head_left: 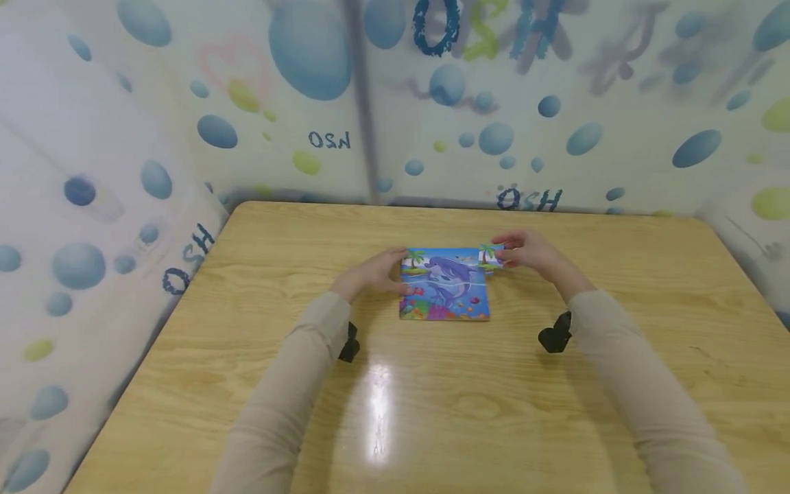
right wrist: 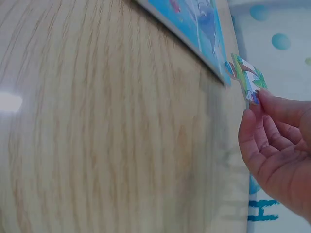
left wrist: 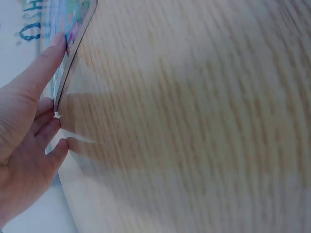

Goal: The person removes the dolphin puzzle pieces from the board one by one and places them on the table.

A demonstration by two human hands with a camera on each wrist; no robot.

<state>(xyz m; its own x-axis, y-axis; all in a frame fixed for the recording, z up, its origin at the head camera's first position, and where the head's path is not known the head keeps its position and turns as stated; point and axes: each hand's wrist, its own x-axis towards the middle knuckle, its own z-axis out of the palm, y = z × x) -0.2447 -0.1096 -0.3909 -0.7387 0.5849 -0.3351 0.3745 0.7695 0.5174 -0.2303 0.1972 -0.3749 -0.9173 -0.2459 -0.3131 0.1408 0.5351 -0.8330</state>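
A jigsaw puzzle [head_left: 450,288] with two dolphins, coral and a palm tree lies flat on the wooden table. My left hand [head_left: 373,271] rests at its left side; in the left wrist view the thumb [left wrist: 58,43] lies over the puzzle's edge and the other fingers are near its corner. Between thumb and fingers, my right hand [head_left: 531,252] pinches a puzzle piece [head_left: 489,256] showing a palm tree. This piece is at the puzzle's far right corner; in the right wrist view it looks tilted and raised. Part of that corner is hidden behind it.
The wooden table [head_left: 432,412] extends around the puzzle on all sides. Behind it stands a white wall covering [head_left: 401,123] with blue and green spots, which also runs along the left. A black wrist-worn device [head_left: 555,334] hangs beside the right sleeve.
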